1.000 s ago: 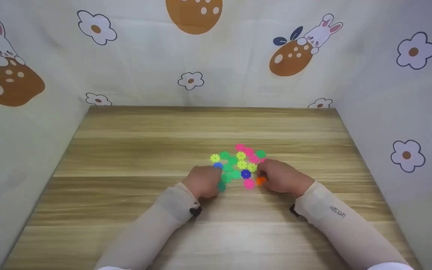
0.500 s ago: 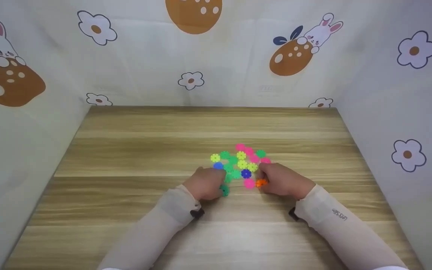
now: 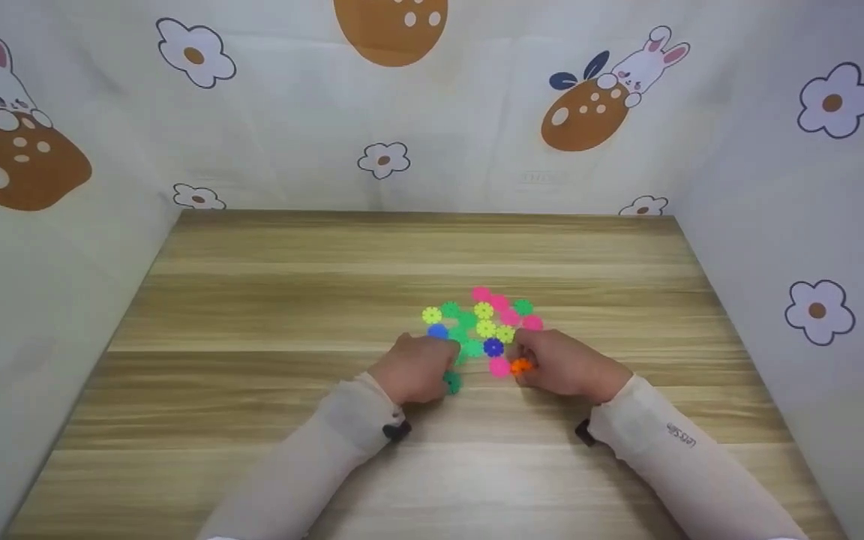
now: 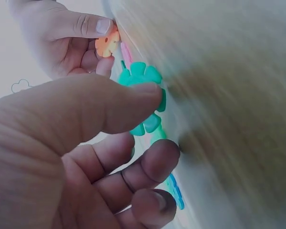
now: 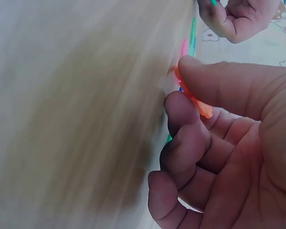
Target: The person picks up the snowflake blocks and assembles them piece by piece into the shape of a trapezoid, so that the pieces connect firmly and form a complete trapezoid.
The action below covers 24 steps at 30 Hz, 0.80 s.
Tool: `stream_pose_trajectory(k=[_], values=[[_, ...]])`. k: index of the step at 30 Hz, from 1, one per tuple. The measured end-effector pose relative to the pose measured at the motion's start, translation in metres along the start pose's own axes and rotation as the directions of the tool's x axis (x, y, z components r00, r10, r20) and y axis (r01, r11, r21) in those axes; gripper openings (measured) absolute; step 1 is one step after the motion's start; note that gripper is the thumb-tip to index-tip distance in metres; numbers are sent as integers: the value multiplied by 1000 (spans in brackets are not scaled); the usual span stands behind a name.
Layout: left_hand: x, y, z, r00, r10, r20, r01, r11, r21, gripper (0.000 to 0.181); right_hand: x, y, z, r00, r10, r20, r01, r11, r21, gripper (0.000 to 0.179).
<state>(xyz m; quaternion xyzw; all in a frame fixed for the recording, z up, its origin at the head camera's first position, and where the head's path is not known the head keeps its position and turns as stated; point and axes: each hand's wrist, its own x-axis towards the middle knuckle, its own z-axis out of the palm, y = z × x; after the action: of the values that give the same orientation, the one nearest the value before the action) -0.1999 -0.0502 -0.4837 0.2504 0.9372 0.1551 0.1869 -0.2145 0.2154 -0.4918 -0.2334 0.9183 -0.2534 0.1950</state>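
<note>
My left hand (image 3: 415,367) pinches a green flower-shaped plastic disc (image 4: 142,72), its notched rim showing past the thumb in the left wrist view. Between the thumb and fingers of my right hand (image 3: 573,363) is an orange notched disc (image 5: 200,106), seen nearly edge-on in the right wrist view. Several more discs lie in a loose cluster between and beyond the hands. A pink disc (image 3: 500,367) lies just left of the orange one, with a dark blue disc (image 3: 493,347) behind it. A blue disc (image 3: 438,331) sits at the left hand's far side, partly covered.
Yellow disc (image 3: 431,315), green disc (image 3: 523,307) and pink disc (image 3: 481,294) mark the outer edge of the cluster. All lie on a wood-grain table (image 3: 289,262). A patterned cloth wall (image 3: 282,135) closes off the back and both sides.
The left hand has shifted slightly right and nearer to me, bringing the green disc along. The right hand has lowered slightly, and the orange disc has tilted in its fingers.
</note>
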Motion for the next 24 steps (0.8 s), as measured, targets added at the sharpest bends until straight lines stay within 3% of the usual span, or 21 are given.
stream_pose_trajectory(k=[6,10,14,16,18,21,24], values=[[-2,3,1,1000,22,4,-21,999,-42,22,-5,-5,2,1000,-14,-27,18,988,151,25],[-2,2,2,1000,20,6,-20,994,-106,21,-7,-9,7,995,-65,-72,81,964,252,25],[-2,-3,4,999,33,-31,-40,971,-235,19,-6,-12,15,992,-83,-96,115,909,400,29],[-1,-5,5,996,49,-71,-69,945,-320,22,-5,-14,20,994,-59,-91,99,837,538,30],[-1,-6,6,991,66,-116,-109,903,-417,27,-3,-15,26,997,-13,-80,64,734,676,31],[1,-5,10,983,61,-174,-149,816,-558,31,0,-16,34,997,56,-53,14,545,839,33],[5,-2,16,978,40,-203,-170,719,-674,27,3,-13,41,998,58,-26,2,386,922,33]])
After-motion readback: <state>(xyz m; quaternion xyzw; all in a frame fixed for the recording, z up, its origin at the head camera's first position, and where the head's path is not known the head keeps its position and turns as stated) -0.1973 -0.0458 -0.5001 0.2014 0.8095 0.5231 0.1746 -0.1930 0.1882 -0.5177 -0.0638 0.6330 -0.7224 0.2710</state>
